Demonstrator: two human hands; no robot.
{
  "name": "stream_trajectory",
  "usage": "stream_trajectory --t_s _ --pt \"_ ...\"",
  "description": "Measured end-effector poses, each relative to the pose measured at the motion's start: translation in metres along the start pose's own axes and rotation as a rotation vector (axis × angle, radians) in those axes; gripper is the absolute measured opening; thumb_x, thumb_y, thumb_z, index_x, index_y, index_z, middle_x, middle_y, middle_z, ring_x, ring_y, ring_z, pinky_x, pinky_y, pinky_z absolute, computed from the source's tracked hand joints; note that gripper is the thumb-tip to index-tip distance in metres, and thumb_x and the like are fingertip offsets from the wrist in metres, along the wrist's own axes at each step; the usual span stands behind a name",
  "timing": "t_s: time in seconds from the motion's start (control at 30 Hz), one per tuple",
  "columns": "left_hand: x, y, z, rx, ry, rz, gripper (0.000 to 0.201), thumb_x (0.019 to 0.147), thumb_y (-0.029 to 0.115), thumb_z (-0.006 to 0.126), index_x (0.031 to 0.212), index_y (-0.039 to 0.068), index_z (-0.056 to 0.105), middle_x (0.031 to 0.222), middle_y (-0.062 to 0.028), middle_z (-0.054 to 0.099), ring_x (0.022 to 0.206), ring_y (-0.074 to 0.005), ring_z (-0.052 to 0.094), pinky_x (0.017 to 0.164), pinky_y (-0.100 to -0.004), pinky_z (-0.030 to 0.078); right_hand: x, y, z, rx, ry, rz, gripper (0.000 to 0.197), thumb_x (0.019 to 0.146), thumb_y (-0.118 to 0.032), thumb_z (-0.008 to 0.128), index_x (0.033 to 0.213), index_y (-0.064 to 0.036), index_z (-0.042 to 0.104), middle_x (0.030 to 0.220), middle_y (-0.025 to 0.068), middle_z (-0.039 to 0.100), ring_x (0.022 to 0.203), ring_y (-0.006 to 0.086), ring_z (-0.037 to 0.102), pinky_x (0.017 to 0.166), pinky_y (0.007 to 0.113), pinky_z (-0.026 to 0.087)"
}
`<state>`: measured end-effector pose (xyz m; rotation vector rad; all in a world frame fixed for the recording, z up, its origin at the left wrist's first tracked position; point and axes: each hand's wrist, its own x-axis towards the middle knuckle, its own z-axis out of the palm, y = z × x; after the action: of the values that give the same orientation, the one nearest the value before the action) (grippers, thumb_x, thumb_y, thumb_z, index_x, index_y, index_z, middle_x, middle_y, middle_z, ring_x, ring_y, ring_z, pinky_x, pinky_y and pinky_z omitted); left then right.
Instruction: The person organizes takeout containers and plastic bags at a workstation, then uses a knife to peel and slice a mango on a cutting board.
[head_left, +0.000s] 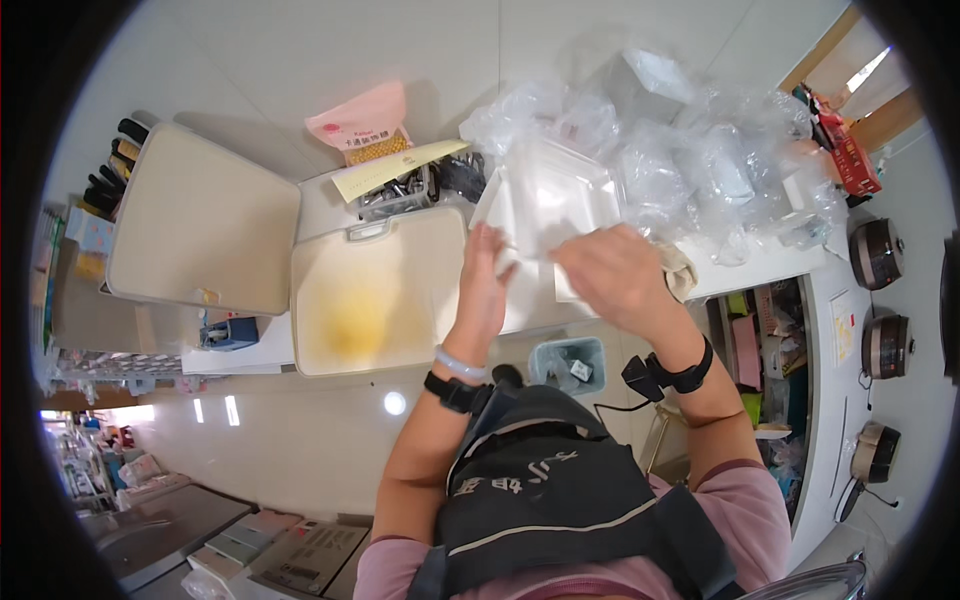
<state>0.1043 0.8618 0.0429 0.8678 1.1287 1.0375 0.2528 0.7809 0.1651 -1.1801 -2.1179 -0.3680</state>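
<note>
A white shallow tray-like box (582,190) lies on the counter before me, with thin clear plastic (530,205) over its left part. My left hand (485,285) is at the box's near left corner, fingers stretched forward and thumb held apart. At the near edge, my right hand (615,275) has its fingers curled down by the clear plastic; a little blur and the hand itself hide what is between them. A pale crumpled cloth (677,270) lies just beyond the right wrist.
To the left lies a cream cutting board (430,290) with a yellow patch; another board (205,215) leans upright. Behind are a pink pouch (370,118) and a plastic bin of small items (400,200). Clear bags (720,165) crowd the right. Below stands a small waste bin (543,375).
</note>
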Motion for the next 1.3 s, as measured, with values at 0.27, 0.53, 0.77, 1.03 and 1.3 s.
stream_trajectory --t_s 0.27,0.53,0.77,1.03,1.3 --pt "-0.022 0.017 -0.033 -0.461 -0.528 -0.294 0.059 0.092 0.052 0.035 0.132 0.008 0.039 0.127 -0.0095 0.049 0.114 -0.0266 0.049 0.096 -0.0407 0.041 -0.032 -0.022 0.030 0.077 -0.273 -0.116 0.032 0.066 -0.009 0.057 0.097 -0.0035 0.061 0.090 0.0053 0.059 0.078 0.0183 0.057 0.067 0.030 0.042" --pt "-0.042 0.011 -0.037 -0.417 -0.649 -0.299 0.075 0.086 0.065 0.030 0.136 0.010 0.032 0.131 -0.0085 0.045 0.117 -0.0269 0.046 0.096 -0.0418 0.041 -0.042 -0.040 0.038 0.124 -0.140 0.013 0.023 0.067 -0.010 0.057 0.088 -0.0027 0.061 0.076 0.0050 0.056 0.072 0.0193 0.056 0.065 0.030 0.042" --pt "-0.022 -0.008 -0.073 -0.527 -0.714 -0.267 0.072 0.085 0.057 0.042 0.140 0.014 0.024 0.135 -0.0091 0.040 0.121 -0.0267 0.043 0.098 -0.0407 0.040 -0.019 -0.077 0.051 0.184 -0.024 0.252 0.018 0.069 -0.008 0.065 0.085 -0.0047 0.061 0.073 0.0059 0.059 0.065 0.0214 0.059 0.057 0.031 0.045" --pt "-0.005 -0.005 -0.133 -0.665 -0.678 -0.521 0.079 0.077 0.025 0.059 0.144 0.019 0.016 0.136 -0.0085 0.038 0.122 -0.0253 0.043 0.098 -0.0378 0.041 0.004 -0.111 0.093 0.296 -0.014 0.335 0.015 0.068 -0.006 0.065 0.083 -0.0061 0.061 0.074 0.0068 0.061 0.064 0.0236 0.060 0.055 0.032 0.048" --pt "0.004 0.018 -0.144 -0.479 -0.552 -0.299 0.077 0.068 -0.004 0.043 0.141 0.008 0.019 0.127 -0.0118 0.045 0.114 -0.0247 0.049 0.092 -0.0346 0.046 0.030 -0.105 0.095 -0.003 0.104 0.238 0.023 0.065 0.004 0.059 0.086 -0.0056 0.061 0.077 0.0089 0.063 0.062 0.0247 0.060 0.054 0.032 0.047"
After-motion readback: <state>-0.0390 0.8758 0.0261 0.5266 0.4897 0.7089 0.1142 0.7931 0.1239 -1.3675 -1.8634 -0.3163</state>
